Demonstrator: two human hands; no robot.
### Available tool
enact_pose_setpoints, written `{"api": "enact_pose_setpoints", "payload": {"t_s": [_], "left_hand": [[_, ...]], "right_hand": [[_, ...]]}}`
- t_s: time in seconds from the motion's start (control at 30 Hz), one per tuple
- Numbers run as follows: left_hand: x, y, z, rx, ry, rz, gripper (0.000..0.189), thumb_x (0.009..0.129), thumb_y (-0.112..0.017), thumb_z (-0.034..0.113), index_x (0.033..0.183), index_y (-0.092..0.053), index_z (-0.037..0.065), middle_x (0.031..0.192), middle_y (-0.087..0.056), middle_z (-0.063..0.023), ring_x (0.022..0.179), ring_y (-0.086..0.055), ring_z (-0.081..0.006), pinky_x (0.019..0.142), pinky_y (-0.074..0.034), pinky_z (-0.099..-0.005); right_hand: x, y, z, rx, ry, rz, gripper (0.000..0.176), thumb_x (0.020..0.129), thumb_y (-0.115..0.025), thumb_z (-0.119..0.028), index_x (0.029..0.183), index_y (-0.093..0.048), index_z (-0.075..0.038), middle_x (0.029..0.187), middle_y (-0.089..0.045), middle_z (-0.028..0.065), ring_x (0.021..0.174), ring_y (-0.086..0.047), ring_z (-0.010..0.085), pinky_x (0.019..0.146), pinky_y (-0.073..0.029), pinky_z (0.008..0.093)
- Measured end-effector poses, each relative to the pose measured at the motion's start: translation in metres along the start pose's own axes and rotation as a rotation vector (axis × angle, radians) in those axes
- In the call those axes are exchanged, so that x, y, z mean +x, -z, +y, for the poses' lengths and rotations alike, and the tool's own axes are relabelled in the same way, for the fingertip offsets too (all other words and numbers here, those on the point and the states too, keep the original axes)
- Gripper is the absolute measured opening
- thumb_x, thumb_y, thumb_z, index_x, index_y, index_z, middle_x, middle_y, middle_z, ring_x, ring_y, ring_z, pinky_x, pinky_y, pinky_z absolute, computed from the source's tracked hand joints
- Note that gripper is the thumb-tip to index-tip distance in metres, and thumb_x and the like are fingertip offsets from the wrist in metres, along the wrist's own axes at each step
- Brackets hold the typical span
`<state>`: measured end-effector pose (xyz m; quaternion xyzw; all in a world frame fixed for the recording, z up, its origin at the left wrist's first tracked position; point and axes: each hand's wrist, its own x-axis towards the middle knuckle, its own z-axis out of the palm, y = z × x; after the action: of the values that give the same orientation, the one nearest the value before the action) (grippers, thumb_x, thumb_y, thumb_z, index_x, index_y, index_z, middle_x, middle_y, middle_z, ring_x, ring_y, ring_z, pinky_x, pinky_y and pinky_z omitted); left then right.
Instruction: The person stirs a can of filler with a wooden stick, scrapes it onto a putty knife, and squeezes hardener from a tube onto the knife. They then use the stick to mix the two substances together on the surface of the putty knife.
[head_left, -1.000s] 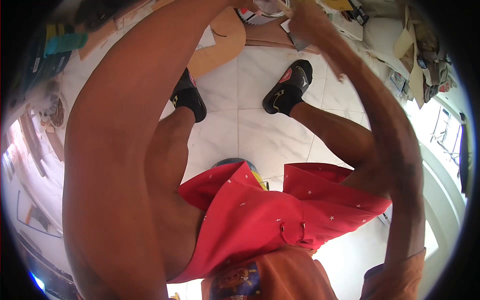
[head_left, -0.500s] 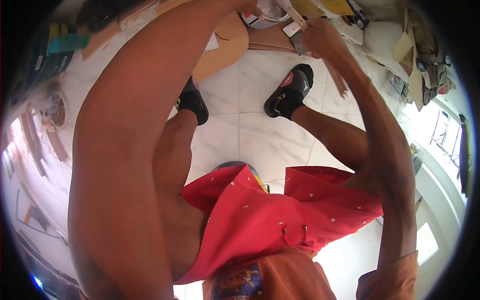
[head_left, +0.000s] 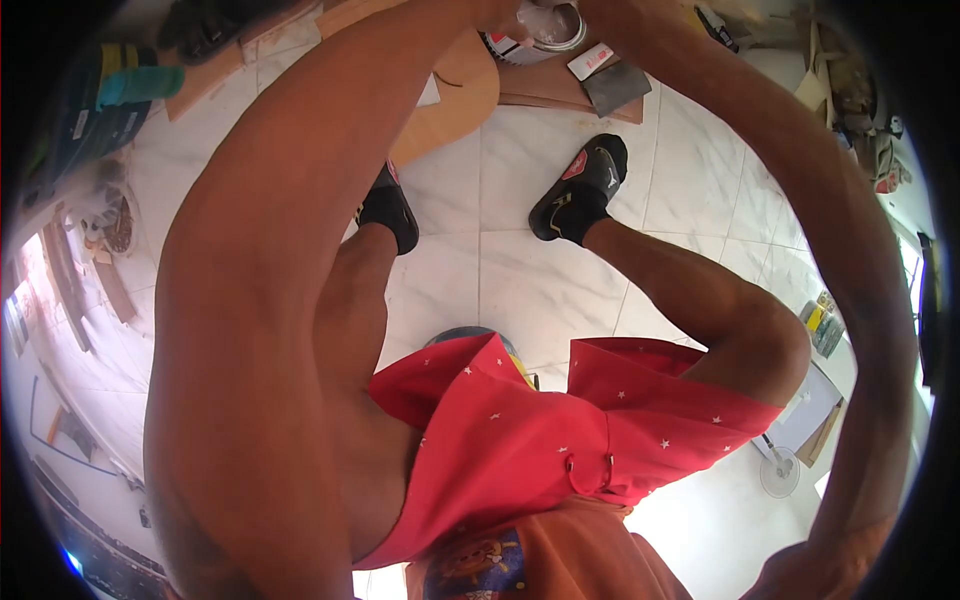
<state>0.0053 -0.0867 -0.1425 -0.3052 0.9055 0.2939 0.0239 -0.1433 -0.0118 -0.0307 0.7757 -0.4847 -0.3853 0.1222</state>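
1. The left hand [head_left: 506, 20] is at the far edge of the view, its fingers beside the left side of the open tin [head_left: 518, 50]; whether it grips anything, I cannot tell.
2. The right hand [head_left: 604, 16] is just right of the open tin, partly cut off by the upper edge; its fingers are hidden, so I cannot tell whether it is open or closed.
3. The open tin is at the far middle, above the brown boards [head_left: 540, 88], with pale, shiny material showing inside its rim.
4. Just right of it lies a small white box [head_left: 590, 61] with red marks, and next to that a dark grey sheet [head_left: 618, 91], lying partly over the boards.
5. A tan board [head_left: 465, 95] with a rounded end lies on the tiled floor [head_left: 520, 280], left of the brown boards.
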Motion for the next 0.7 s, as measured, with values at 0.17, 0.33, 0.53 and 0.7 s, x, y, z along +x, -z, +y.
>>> {"api": "enact_pose_setpoints", "payload": {"t_s": [0.17, 0.33, 0.53, 0.7], "left_hand": [[-0.014, 0.002, 0.017, 0.031, 0.054, 0.109, 0.092, 0.066, -0.089, 0.039, 0.142, -0.048, 0.007, 0.123, -0.067, -0.0198, 0.114, -0.065, -0.0357, 0.096, -0.053, -0.0477], [-0.018, 0.005, 0.024, 0.034, 0.095, 0.131, 0.094, 0.063, -0.090, 0.041, 0.141, -0.049, 0.007, 0.120, -0.069, -0.0198, 0.113, -0.066, -0.0354, 0.095, -0.053, -0.0475], [-0.022, 0.008, 0.034, 0.008, 0.132, 0.144, 0.096, 0.061, -0.091, 0.042, 0.141, -0.051, 0.007, 0.119, -0.070, -0.0201, 0.113, -0.066, -0.0350, 0.095, -0.053, -0.0469], [-0.018, 0.003, 0.026, 0.008, 0.128, 0.172, 0.098, 0.061, -0.090, 0.041, 0.143, -0.049, 0.007, 0.121, -0.068, -0.0204, 0.114, -0.066, -0.0356, 0.095, -0.053, -0.0473]], "right_hand": [[0.057, -0.034, 0.002, -0.041, 0.301, -0.119, 0.019, 0.078, -0.069, -0.022, 0.087, -0.077, -0.008, 0.087, -0.075, 0.0133, 0.079, -0.073, 0.0304, 0.065, -0.056, 0.0461], [0.069, -0.056, 0.005, 0.103, 0.313, -0.341, 0.020, 0.081, -0.065, -0.022, 0.087, -0.075, -0.005, 0.084, -0.073, 0.0132, 0.075, -0.071, 0.0295, 0.061, -0.055, 0.0451], [0.056, -0.034, 0.025, 0.634, 0.080, -0.697, 0.027, 0.089, -0.056, -0.021, 0.087, -0.067, 0.003, 0.066, -0.061, 0.0111, 0.051, -0.060, 0.0192, 0.041, -0.046, 0.0343], [-0.012, -0.062, 0.048, 1.418, -0.174, -0.514, 0.031, 0.089, -0.056, -0.028, 0.080, -0.066, 0.000, 0.056, -0.047, -0.0002, 0.042, -0.040, 0.0085, 0.035, -0.030, 0.0273]]}}
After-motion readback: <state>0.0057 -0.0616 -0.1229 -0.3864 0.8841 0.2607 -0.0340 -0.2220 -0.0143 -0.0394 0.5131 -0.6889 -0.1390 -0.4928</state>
